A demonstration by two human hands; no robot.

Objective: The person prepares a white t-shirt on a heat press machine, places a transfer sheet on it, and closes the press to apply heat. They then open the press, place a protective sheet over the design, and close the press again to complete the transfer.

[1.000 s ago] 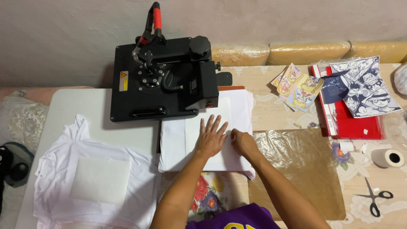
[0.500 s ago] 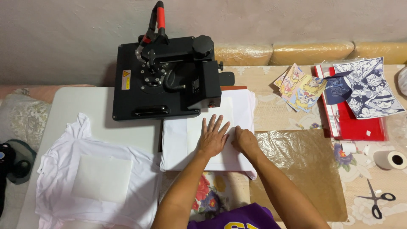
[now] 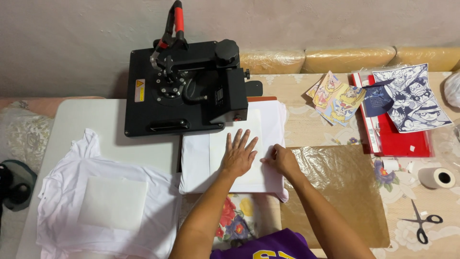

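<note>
**Both hands flat on a white sheet at the heat press**

White table (image 3: 91,122), left half of view. On it a black heat press (image 3: 184,91), red-gripped handle raised, upper plate swung left, off the lower bed. Left of the press bed, a white T-shirt (image 3: 62,211) spread flat with a pale square sheet (image 3: 112,201) on its chest.

On the press bed, a white garment (image 3: 196,165) laid out, edges hanging over. On top of it, a white transfer sheet (image 3: 235,144), upright rectangle, lying flat.

Brown baking-type paper (image 3: 342,192) just right of the bed, partly under the right forearm.

Left hand (image 3: 238,154): open wide, fingers fanned, palm pressed on the sheet. Holds nothing.

Right hand (image 3: 281,159): fingers curled narrow, tips pinching at the sheet's right edge, where sheet meets garment.

Far right: red folder (image 3: 407,141) under a black-and-white cartoon print (image 3: 412,98); colour cartoon prints (image 3: 338,96) beside it. Tape roll (image 3: 437,177) and scissors (image 3: 421,223) near the right edge, well apart from the hands.
</note>
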